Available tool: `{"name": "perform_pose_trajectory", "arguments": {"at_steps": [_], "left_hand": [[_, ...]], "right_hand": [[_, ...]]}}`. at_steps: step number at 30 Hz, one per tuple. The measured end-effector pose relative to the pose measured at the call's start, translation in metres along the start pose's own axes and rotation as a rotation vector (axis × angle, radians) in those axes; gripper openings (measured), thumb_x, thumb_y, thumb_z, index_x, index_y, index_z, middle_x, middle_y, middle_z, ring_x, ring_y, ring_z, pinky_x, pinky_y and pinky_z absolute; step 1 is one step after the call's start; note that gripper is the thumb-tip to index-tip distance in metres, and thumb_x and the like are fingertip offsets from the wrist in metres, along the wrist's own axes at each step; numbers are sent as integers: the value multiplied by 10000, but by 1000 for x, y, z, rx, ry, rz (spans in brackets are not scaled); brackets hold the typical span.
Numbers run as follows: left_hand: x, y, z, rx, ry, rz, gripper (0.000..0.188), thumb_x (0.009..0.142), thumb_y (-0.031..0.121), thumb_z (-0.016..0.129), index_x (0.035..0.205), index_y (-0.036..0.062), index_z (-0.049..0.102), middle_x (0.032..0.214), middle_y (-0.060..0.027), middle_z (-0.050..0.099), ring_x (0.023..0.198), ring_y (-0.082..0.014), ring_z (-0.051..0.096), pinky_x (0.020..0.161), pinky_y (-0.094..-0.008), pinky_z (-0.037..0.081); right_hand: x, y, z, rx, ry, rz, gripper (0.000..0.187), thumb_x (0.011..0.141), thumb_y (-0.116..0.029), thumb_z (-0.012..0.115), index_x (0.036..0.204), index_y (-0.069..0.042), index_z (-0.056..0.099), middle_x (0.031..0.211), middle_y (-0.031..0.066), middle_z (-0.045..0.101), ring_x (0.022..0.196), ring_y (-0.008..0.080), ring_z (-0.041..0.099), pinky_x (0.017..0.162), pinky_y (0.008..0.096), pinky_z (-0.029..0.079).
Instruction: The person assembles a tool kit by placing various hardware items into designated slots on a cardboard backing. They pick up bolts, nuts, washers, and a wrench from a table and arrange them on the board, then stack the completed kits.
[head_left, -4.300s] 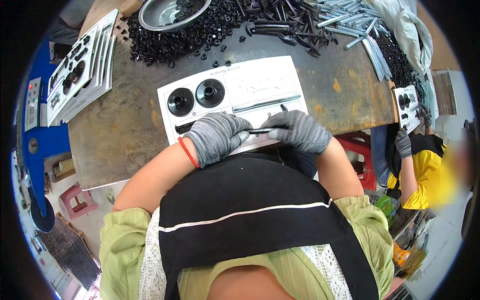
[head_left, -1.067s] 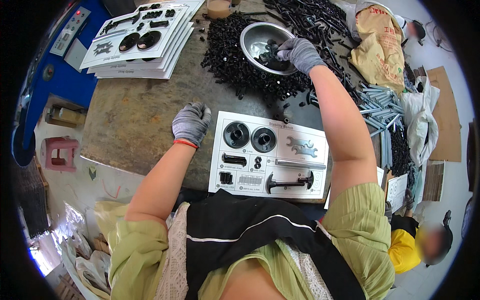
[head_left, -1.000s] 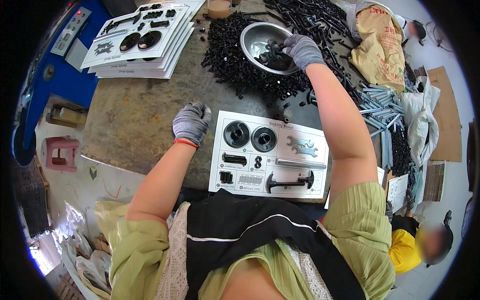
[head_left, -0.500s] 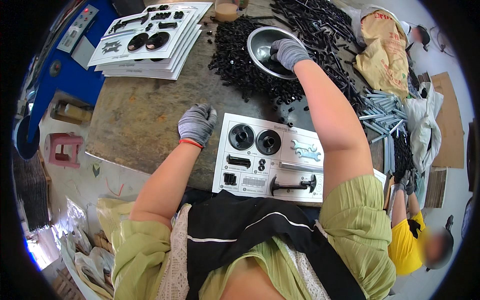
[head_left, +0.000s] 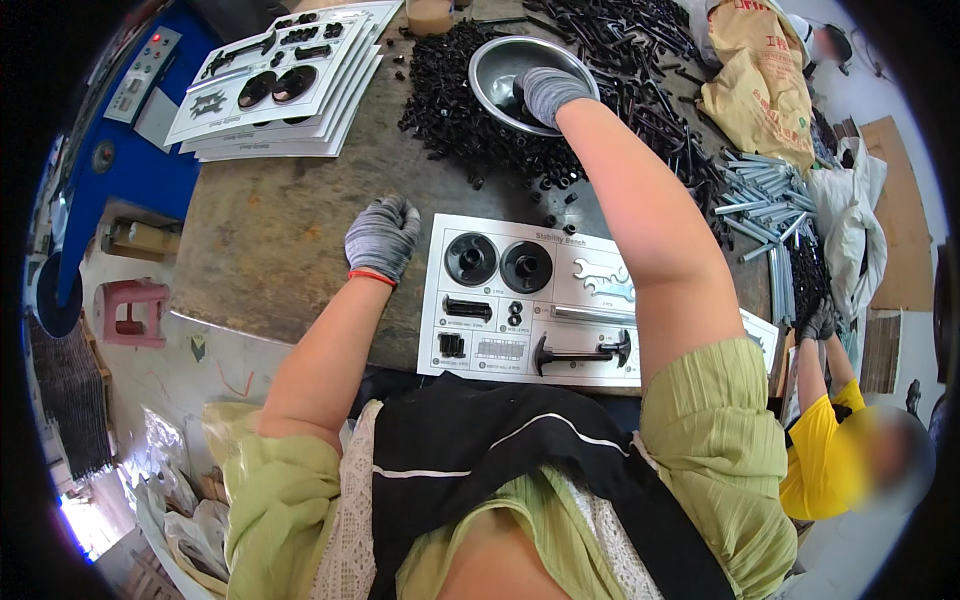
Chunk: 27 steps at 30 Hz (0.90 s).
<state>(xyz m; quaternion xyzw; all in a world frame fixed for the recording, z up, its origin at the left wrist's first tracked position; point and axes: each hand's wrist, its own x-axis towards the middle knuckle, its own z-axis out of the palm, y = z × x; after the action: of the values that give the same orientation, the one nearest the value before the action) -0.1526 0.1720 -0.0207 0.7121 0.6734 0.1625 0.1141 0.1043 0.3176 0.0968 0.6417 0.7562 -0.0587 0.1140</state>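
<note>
My right hand [head_left: 553, 95], in a grey knitted glove, reaches into a metal bowl [head_left: 487, 92] at the back of the table. Its fingertips are down inside the bowl, partly hidden, with something dark beside them. My left hand [head_left: 384, 238], gloved the same way, rests on the bare wood with its fingers curled in; what they hold, if anything, is hidden. Between my arms lies a white printed card [head_left: 430, 345] showing two black discs, open-ended wrenches, a bar and black hardware; my right forearm covers part of its right side.
Small black fasteners [head_left: 440, 95] are heaped around the bowl, with long black bolts [head_left: 640, 70] to its right. A stack of similar cards [head_left: 330, 140] stands back left. Metal tubes [head_left: 765, 200] and a tan sack [head_left: 755, 85] lie right. A person in yellow [head_left: 825, 465] works at far right.
My view has shifted slightly, so the table things appear further left and up. My right hand has moved a little left and deeper within the bowl. My left hand stays on the table.
</note>
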Motion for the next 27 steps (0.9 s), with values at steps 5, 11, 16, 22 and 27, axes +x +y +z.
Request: {"name": "perform_pose_trajectory", "arguments": {"at_steps": [5, 11, 16, 22, 27], "left_hand": [[0, 5, -2, -51, -23, -19, 224, 839, 307, 560, 885, 104, 642, 882, -153, 645, 813, -339, 619, 736, -439, 491], [7, 0, 6, 3, -77, 42, 284, 850, 360, 542, 877, 104, 661, 928, -148, 652, 849, -352, 617, 755, -441, 490], [-2, 4, 2, 1, -3, -30, 335, 861, 365, 580, 990, 67, 666, 963, -155, 660, 872, -311, 628, 779, -376, 487], [1, -7, 10, -52, 9, 22, 278, 846, 345, 594, 938, 94, 669, 873, -126, 661, 813, -289, 630, 732, -371, 483], [5, -17, 21, -61, 29, 51, 252, 856, 299, 605, 972, 81, 658, 891, -134, 661, 805, -270, 632, 743, -357, 484]], "right_hand": [[4, 4, -4, -41, -71, -11, 342, 840, -192, 606, 1174, -120, 607, 1204, 151, 599, 1126, 321, 567, 971, 417, 451], [-83, 55, 37, 740, 629, -141, 162, 814, -167, 679, 946, -75, 658, 827, 52, 658, 771, 191, 607, 753, 300, 479], [-240, 93, 90, 1189, 319, 264, 189, 836, -152, 691, 958, -15, 645, 816, 17, 641, 741, 89, 551, 695, 235, 463], [-362, 96, 168, 1106, 90, 499, 159, 814, -136, 678, 921, -20, 658, 807, 76, 660, 774, 158, 601, 749, 302, 488], [-365, 65, 207, 988, 253, 655, 112, 845, -61, 619, 946, -10, 618, 803, 49, 649, 757, 118, 587, 720, 268, 480]]}}
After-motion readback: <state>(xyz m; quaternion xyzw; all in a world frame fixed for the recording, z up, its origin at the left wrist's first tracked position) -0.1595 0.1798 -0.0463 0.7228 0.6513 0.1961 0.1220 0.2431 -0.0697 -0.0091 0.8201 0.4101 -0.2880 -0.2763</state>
